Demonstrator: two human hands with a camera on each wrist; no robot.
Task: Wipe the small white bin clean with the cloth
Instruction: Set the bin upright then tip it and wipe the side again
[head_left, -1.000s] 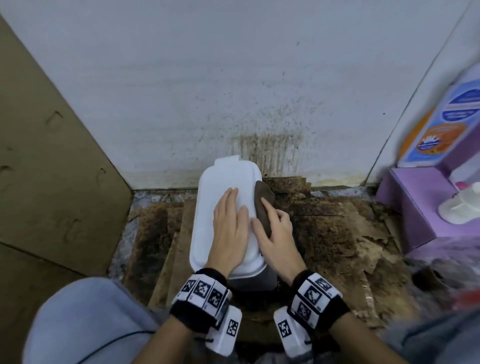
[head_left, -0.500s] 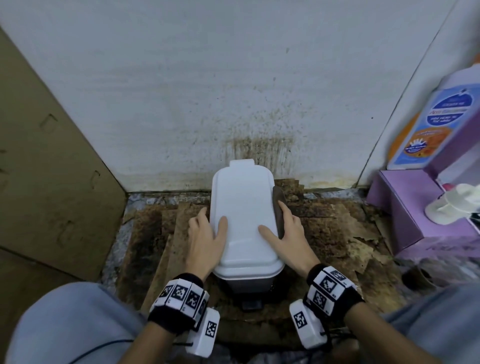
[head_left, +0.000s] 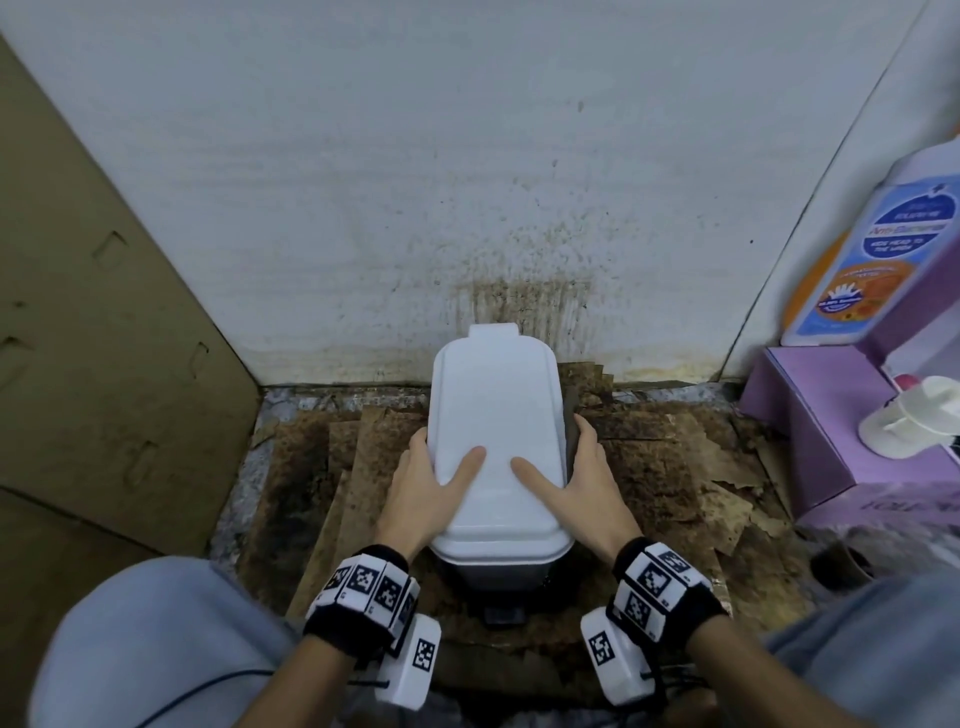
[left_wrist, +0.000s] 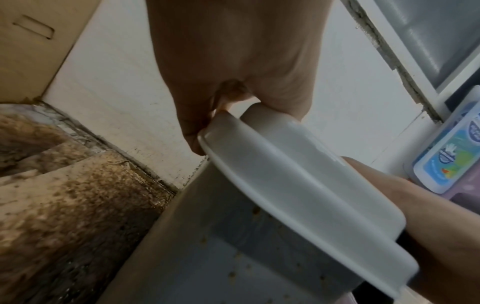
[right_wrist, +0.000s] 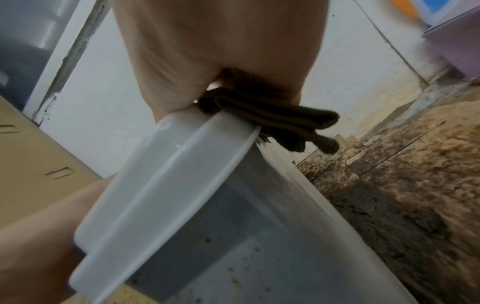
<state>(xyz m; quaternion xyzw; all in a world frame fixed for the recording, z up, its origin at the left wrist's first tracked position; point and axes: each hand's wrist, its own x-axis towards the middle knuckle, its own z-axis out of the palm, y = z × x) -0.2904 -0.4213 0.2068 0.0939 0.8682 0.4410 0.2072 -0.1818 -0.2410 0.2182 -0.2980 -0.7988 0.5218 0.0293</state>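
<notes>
The small white bin (head_left: 496, 415) stands upright on stained boards against the wall, its lid closed. My left hand (head_left: 428, 483) grips the lid's left edge, thumb lying on top and fingers curled under the rim (left_wrist: 207, 131). My right hand (head_left: 576, 483) grips the right edge the same way, with the folded dark brown cloth (head_left: 571, 434) pressed between its fingers and the lid's side. In the right wrist view the cloth (right_wrist: 280, 121) sticks out past the rim. The bin's grey wall (right_wrist: 246, 257) carries small brown specks.
Dirty, flaking brown boards (head_left: 675, 467) cover the floor round the bin. A cardboard panel (head_left: 104, 338) leans at the left. At the right stand a purple box (head_left: 831, 415), a white pump top (head_left: 914, 421) and a large labelled bottle (head_left: 878, 244). The wall (head_left: 519, 301) behind is stained.
Both hands slid from the top of the lid out to its two sides and now grip the edges. The cloth moved with the right hand down the right side. The bin now stands squarer.
</notes>
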